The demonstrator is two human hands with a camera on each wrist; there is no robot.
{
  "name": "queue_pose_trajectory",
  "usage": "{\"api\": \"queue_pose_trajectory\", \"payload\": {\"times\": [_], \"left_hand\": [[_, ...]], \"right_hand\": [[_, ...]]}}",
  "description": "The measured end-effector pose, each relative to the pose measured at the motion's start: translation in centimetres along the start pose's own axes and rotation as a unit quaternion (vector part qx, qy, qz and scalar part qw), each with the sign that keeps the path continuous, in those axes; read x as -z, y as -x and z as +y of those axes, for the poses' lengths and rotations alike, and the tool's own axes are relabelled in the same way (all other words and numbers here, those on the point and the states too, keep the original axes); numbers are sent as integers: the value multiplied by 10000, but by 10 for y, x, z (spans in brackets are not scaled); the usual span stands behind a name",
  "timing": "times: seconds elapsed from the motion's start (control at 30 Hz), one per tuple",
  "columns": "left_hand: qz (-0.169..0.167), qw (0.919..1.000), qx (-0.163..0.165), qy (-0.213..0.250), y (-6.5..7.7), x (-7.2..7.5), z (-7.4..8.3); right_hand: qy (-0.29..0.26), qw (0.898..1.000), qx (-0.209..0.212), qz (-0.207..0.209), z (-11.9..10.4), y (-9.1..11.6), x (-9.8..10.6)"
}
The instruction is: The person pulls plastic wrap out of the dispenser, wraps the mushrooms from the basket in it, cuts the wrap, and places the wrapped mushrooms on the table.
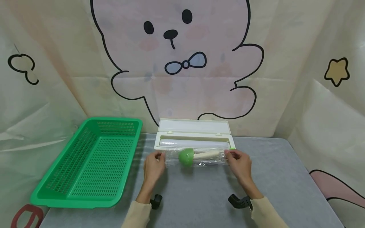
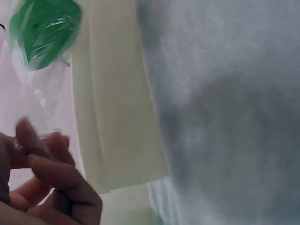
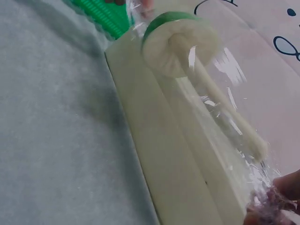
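A toy mushroom (image 1: 186,157) with a green cap and a long pale stem lies sideways inside clear cling film (image 1: 172,159). My left hand (image 1: 154,166) pinches the gathered film at the cap end. At the stem end, my right hand (image 1: 240,166) grips the other bunched end. Between both hands the wrapped mushroom hangs above the table, its shadow below it. In the right wrist view the underside of the cap (image 3: 157,51) and the stem (image 3: 220,105) show through the film. Crumpled film (image 3: 269,206) sits between the right fingers.
Just behind the hands stands a white cling film dispenser box (image 1: 194,147), its lid (image 1: 194,126) raised and a roll (image 1: 196,143) inside. To the left is a green plastic basket (image 1: 132,148) with slotted sides. A grey table (image 1: 199,199) lies beneath, with a printed cloth backdrop (image 1: 285,47) behind.
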State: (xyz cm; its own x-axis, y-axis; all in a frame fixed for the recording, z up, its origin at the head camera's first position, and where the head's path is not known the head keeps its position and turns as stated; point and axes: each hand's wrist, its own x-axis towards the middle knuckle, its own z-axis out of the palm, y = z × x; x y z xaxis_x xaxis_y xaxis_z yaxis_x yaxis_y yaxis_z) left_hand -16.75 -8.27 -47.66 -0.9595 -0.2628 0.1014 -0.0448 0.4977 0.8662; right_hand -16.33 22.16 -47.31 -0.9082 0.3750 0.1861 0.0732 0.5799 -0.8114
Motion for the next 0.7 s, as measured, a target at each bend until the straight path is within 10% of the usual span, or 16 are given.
{"api": "queue_pose_trajectory", "payload": {"times": [0.33,0.7], "left_hand": [[324,9935,-286,1049,-15,-1,13],[486,9893,-277,1350,-17,5,22]], "right_hand": [[-1405,9891,-358,-270,-11,-15,3],[-1763,9823,-407,-479,-23,-17,15]]}}
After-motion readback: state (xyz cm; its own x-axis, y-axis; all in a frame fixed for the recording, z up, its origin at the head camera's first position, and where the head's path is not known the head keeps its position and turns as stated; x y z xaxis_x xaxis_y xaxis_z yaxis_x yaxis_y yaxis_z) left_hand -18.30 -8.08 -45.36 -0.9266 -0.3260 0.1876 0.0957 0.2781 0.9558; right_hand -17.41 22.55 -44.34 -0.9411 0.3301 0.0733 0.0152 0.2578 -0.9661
